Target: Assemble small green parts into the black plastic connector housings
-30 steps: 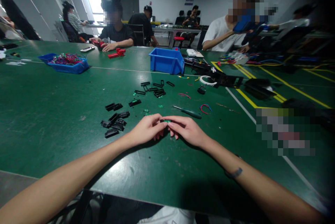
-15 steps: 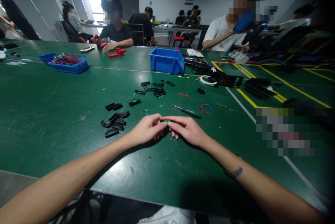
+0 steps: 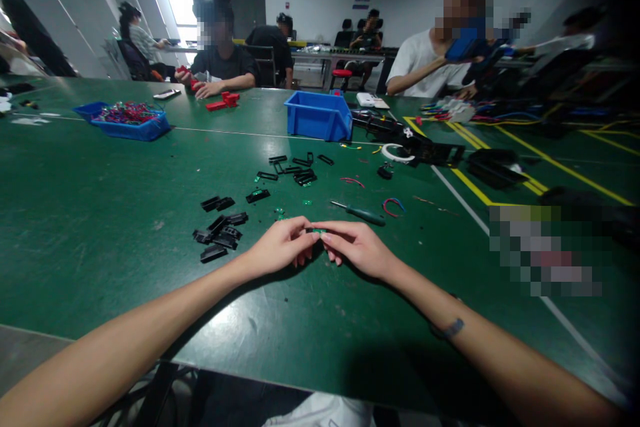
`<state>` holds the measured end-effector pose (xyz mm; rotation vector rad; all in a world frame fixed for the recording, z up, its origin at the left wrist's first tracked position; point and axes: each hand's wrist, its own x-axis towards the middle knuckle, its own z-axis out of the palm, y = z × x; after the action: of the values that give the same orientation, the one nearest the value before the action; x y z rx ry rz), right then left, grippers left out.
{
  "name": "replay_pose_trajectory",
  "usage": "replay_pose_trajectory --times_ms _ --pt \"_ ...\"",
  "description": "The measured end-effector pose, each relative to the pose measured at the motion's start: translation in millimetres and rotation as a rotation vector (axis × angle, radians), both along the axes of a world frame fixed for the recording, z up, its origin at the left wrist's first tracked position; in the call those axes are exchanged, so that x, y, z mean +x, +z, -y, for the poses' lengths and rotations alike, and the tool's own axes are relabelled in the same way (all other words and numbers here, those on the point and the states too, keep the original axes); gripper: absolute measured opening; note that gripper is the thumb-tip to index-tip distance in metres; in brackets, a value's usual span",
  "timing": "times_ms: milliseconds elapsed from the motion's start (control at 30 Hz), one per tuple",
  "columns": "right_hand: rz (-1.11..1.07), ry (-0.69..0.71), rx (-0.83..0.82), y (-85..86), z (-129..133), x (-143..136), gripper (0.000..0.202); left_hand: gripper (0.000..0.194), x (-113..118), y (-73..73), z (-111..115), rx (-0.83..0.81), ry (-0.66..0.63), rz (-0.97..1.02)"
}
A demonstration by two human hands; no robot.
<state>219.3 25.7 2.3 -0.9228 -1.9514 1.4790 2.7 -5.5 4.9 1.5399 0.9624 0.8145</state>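
My left hand [image 3: 286, 244] and my right hand [image 3: 361, 248] meet above the green table. Both pinch a small green circuit board [image 3: 320, 232] between thumbs and forefingers; most of it is hidden, along with whatever lies beneath it. Left of my left hand is a pile of black plastic housings [image 3: 220, 232]. Beyond my hands are thin black frames [image 3: 295, 170] and another black housing [image 3: 257, 196] with green on it. A screwdriver [image 3: 360, 213] with a dark green handle lies just past my right hand.
A blue bin [image 3: 319, 118] stands farther back, with a blue tray [image 3: 135, 129] of coloured wires to its left. A red-and-blue wire loop [image 3: 393, 207] lies right of the screwdriver. Black equipment [image 3: 425, 147] covers the right side. Two people sit across the table, one handling red parts.
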Motion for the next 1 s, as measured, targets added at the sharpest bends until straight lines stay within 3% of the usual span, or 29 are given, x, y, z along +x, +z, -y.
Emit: replay_pose_trajectory --times_ms 1000 --pt "0.013 -0.015 0.026 0.9 0.4 -2.5 0.046 0.032 -0.1 -3.0 -0.6 0.018 0.011 -0.012"
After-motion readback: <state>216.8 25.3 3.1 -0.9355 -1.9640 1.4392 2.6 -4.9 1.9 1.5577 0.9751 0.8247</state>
